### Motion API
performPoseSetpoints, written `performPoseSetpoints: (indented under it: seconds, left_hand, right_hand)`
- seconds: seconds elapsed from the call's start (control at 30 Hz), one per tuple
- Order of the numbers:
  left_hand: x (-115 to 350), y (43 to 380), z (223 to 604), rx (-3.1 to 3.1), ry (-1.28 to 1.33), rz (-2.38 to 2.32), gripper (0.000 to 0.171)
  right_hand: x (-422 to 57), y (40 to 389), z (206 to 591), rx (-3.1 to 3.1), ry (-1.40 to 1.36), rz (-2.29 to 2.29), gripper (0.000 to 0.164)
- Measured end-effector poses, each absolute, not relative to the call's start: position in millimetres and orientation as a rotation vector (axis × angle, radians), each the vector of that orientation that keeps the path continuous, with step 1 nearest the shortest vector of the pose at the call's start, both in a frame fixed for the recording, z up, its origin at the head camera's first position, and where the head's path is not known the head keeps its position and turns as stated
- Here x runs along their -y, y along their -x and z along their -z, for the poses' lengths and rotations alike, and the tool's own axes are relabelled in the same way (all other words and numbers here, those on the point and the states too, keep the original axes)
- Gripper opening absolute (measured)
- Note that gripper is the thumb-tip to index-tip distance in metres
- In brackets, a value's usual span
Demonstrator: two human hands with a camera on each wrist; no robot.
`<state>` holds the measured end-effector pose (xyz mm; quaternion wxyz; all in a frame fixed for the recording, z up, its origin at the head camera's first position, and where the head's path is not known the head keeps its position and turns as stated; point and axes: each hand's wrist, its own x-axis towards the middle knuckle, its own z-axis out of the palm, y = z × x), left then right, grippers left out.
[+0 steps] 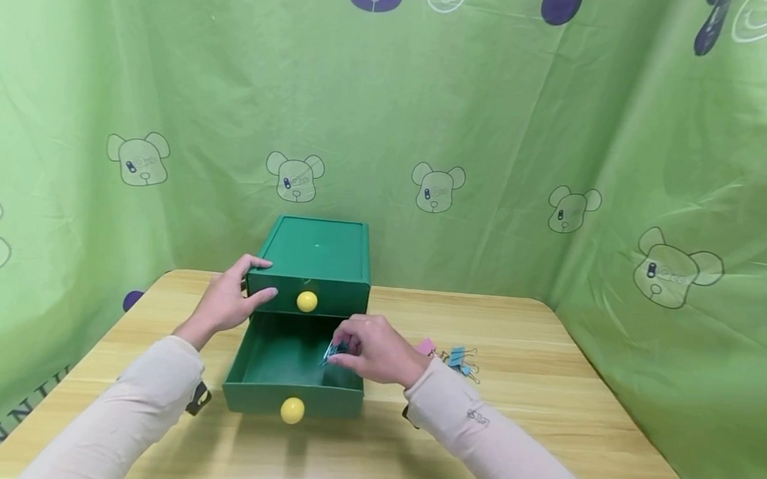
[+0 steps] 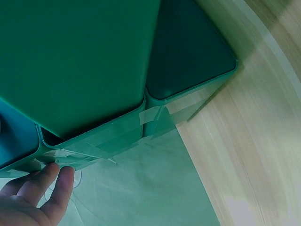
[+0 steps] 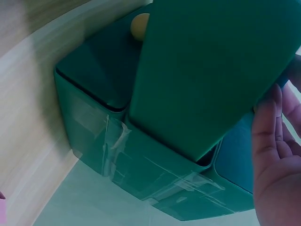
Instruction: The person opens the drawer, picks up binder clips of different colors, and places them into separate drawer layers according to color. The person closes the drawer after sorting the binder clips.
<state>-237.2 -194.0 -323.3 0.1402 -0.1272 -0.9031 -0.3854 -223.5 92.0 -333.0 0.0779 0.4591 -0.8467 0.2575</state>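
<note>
A green drawer cabinet [image 1: 316, 248] with yellow knobs stands on the table, its middle drawer [image 1: 292, 398] pulled out. Over the right side of that drawer, my right hand [image 1: 376, 348] pinches a blue binder clip [image 1: 331, 352] between thumb and fingers. My left hand [image 1: 229, 301] rests on the cabinet's upper left corner, thumb on the top drawer's front and fingers at the top and side. In the left wrist view its fingers [image 2: 59, 190] touch the cabinet's side. The right wrist view shows the right hand beside the drawer, the clip mostly hidden.
Right of the cabinet lie a pink binder clip [image 1: 426, 347] and some blue binder clips [image 1: 458, 358] on the wooden table [image 1: 510, 413]. A green curtain [image 1: 363, 98] with bear faces hangs behind and at both sides. Clear tape [image 3: 117, 136] runs along the cabinet's side.
</note>
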Motion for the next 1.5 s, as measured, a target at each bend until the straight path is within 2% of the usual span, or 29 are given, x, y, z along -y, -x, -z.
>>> performPoseSetpoints:
  seconds: [1.5]
  left_hand:
    - [195.8,239.2,322.2,2.624,0.344,1.109,0.05]
  right_hand:
    - [-75.0,229.2,339.8,2.698,-1.326,-0.776,0.015]
